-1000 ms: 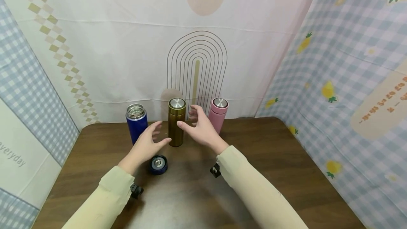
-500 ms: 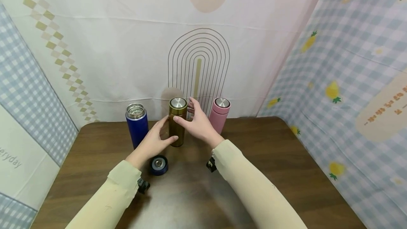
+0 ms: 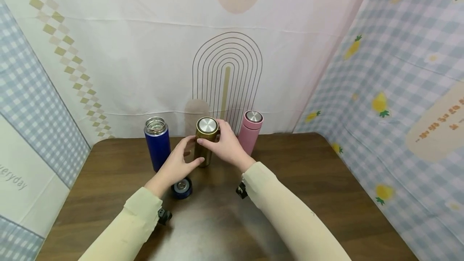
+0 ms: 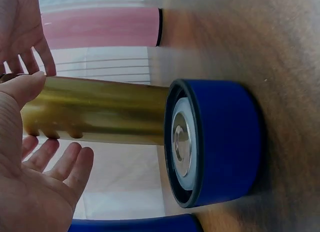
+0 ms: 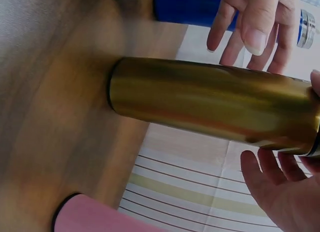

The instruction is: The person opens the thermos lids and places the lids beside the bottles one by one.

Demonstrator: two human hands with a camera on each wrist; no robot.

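A gold thermos (image 3: 208, 125) stands near the back of the table with its steel-topped lid on, its top leaning a little toward me. My right hand (image 3: 227, 146) grips it around the lid end, thumb in front and fingers behind. My left hand (image 3: 178, 166) is spread beside the body on the left, thumb apart from the fingers. In the left wrist view the fingers (image 4: 80, 167) lie close along the gold thermos (image 4: 105, 110). A blue thermos (image 3: 158, 148) without its lid is left of that hand, and its upturned blue lid (image 3: 182, 189) lies below.
A lidded pink thermos (image 3: 250, 132) stands just right of my right hand. Behind the brown wooden table (image 3: 297, 196) hangs a white patterned cloth (image 3: 156, 59), with a blue checked cloth (image 3: 391, 59) on the right.
Both hands have closed in on the gold thermos from either side. Its top has tipped slightly toward me and to the right, with the right hand now around the lid end.
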